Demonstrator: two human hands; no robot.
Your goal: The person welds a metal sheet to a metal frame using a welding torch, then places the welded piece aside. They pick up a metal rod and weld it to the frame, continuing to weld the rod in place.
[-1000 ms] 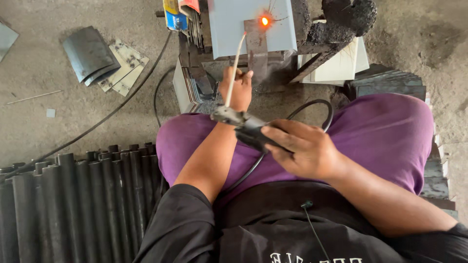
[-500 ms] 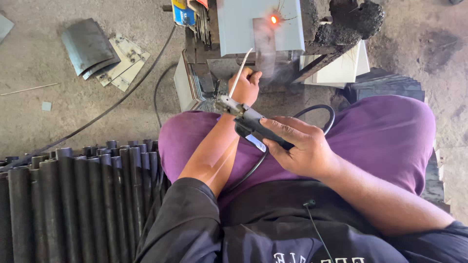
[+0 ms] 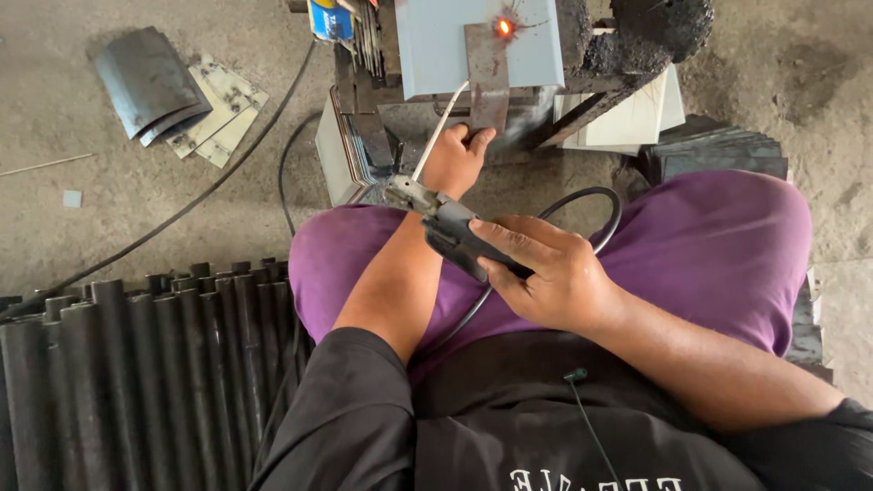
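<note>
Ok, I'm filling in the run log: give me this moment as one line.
left hand: steadies metal strip | right hand: grips electrode holder | rod: off the strip | weld spot: glowing

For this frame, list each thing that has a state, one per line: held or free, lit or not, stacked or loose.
Black electrode holder: gripped in the right hand, white rod clamped.
Thin white welding rod: pointing up toward the small metal plate.
Left hand: steadying the small dark metal plate.
Orange weld spot: glowing.
Black cable: looped over the lap.
Dark ridged tubes: stacked side by side.
Curved grey sheets: loose on the floor.
</note>
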